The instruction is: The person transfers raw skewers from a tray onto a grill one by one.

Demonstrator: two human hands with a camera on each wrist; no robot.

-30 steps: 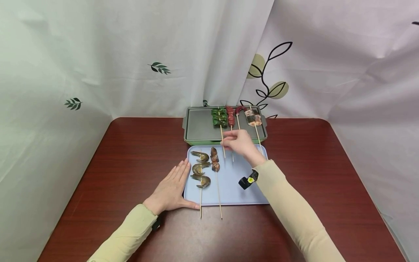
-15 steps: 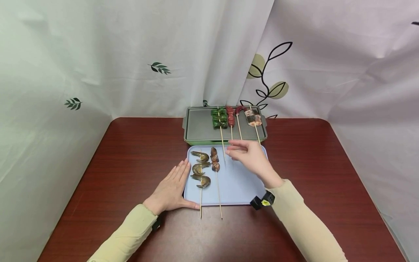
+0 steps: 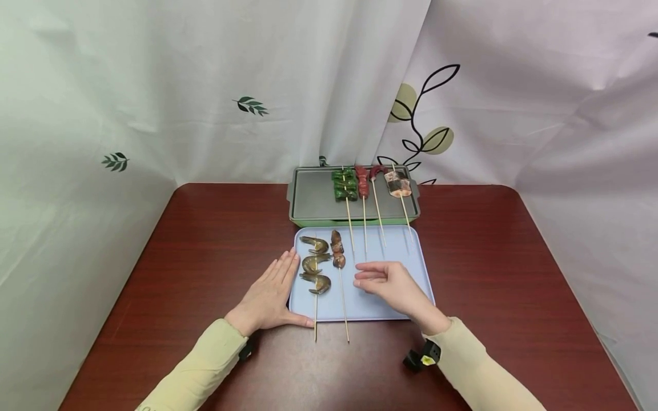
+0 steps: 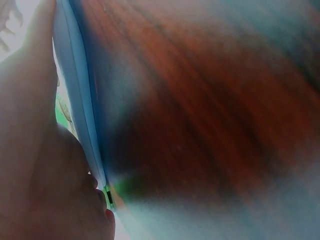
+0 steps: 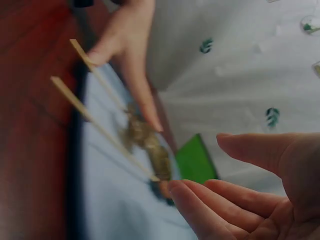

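Note:
My left hand lies with straight fingers along the left edge of the light-blue tray, its thumb at the front corner beside a stick. On the tray are a shrimp skewer and a brown meat skewer. Over the tray's right half hovers my right hand; in the right wrist view its thumb and fingers are apart and hold nothing. Beyond the tray, a green-piece skewer, a red meat skewer, a curved dark-red skewer and a fish-like chunk skewer lie on the grill plate.
The grey grill plate with a green base stands directly behind the tray, and its skewers' sticks reach over the tray's back edge. All rests on a reddish-brown table. A white curtain with leaf prints hangs behind and at the sides.
My right hand has let go of the green-piece skewer's stick and drawn back toward me over the tray. That skewer stays on the grill plate. The left hand has not moved.

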